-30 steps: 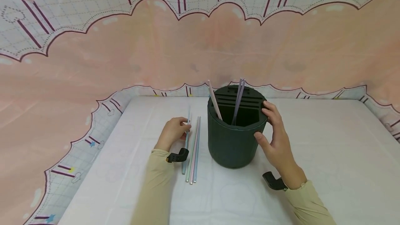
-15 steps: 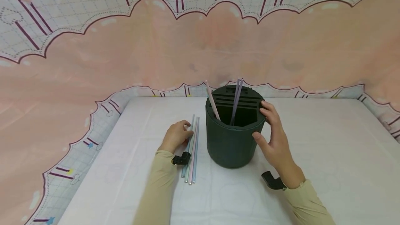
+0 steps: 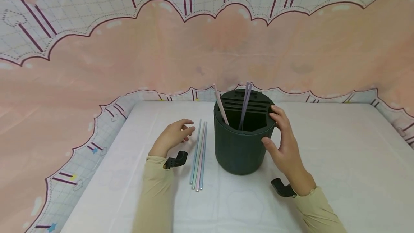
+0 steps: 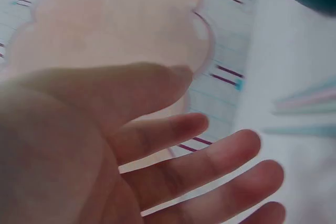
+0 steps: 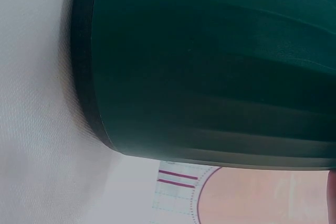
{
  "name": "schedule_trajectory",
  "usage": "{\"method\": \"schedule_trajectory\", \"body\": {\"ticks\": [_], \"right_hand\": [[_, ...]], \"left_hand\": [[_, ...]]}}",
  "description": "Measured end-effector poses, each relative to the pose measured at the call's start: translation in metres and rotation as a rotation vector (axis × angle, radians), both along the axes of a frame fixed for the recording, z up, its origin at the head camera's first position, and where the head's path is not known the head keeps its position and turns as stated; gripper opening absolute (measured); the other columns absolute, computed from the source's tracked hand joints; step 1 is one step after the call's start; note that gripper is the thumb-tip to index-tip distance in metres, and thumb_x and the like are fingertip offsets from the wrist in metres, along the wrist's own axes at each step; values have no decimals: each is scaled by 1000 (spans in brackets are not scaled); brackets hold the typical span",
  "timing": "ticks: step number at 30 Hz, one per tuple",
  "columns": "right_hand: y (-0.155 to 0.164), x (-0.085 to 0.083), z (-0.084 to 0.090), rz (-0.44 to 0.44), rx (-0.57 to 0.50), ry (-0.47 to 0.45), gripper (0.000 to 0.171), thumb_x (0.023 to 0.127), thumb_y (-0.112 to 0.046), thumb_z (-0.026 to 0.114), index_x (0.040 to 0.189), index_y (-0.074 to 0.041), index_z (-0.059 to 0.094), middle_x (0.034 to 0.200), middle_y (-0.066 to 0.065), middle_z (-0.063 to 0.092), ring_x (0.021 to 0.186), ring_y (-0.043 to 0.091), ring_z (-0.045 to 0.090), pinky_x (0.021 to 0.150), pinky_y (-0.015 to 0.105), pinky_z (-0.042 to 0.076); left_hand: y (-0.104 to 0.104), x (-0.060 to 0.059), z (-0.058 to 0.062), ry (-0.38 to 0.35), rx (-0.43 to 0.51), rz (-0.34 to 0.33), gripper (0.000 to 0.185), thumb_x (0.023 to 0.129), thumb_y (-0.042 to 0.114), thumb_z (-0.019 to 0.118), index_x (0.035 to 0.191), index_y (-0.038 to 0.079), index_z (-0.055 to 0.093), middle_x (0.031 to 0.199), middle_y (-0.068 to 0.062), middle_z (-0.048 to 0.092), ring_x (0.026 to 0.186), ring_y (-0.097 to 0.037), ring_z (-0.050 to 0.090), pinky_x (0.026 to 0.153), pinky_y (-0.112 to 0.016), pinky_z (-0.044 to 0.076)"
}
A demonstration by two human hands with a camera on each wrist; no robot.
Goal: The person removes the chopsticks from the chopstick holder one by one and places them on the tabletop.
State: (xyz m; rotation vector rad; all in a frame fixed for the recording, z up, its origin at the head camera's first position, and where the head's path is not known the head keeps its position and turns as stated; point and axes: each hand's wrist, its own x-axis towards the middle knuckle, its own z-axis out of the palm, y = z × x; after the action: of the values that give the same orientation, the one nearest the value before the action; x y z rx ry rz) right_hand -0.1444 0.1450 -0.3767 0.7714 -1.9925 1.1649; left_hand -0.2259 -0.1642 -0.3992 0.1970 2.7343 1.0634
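Dark green holder (image 3: 240,146) stands upright mid-bench (image 3: 323,161), w/ a pink straw (image 3: 221,105) & two purple straws (image 3: 245,103) leaning inside. Right grip (image 3: 284,143) grasps its rim. Left grip (image 3: 173,136) released, fingers relaxed, just beside loose straws (image 3: 198,157) lying left of holder.

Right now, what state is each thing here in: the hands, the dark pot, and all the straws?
left hand: open, fingers relaxed, beside the loose straws, holding nothing
right hand: fingers and thumb curled against the pot's side
dark pot: upright on the table
straws in the pot: standing, leaning against the rim
straws on the table: lying flat, side by side
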Motion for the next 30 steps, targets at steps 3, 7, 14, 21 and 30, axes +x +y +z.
{"method": "schedule_trajectory", "body": {"ticks": [3,7,14,21,30], "right_hand": [[2,-1,0,1,1,-1,66,90,-45,45,125,10,34,135,25,30,126,28,29,100,22,27],[4,-3,0,5,1,-5,66,90,-44,45,125,10,34,136,25,29,126,28,29,100,22,27],[6,-6,-1,19,-6,-9,65,90,-44,46,125,10,34,136,25,29,126,28,29,100,23,27],[6,-6,-1,13,-5,-17,65,90,-44,46,125,9,34,137,24,29,126,27,29,99,22,27],[7,-5,-2,28,-16,-4,64,90,-42,47,125,10,35,137,23,29,126,28,30,99,22,28]], "left_hand": [[5,7,14,37,-21,-35,39,90,37,49,126,20,48,96,-2,59,78,-21,61,68,-32,47],[14,17,33,128,-21,-79,37,90,40,48,124,25,48,97,3,59,78,-16,59,69,-32,45],[37,36,60,396,84,-73,35,89,43,48,120,28,52,98,10,57,86,-7,54,72,-29,46],[58,47,71,617,305,-79,36,89,39,50,121,23,53,108,10,55,96,-4,52,79,-27,46],[82,61,76,707,433,-150,38,90,27,53,126,15,48,116,4,54,109,-8,47,89,-29,41]]}}
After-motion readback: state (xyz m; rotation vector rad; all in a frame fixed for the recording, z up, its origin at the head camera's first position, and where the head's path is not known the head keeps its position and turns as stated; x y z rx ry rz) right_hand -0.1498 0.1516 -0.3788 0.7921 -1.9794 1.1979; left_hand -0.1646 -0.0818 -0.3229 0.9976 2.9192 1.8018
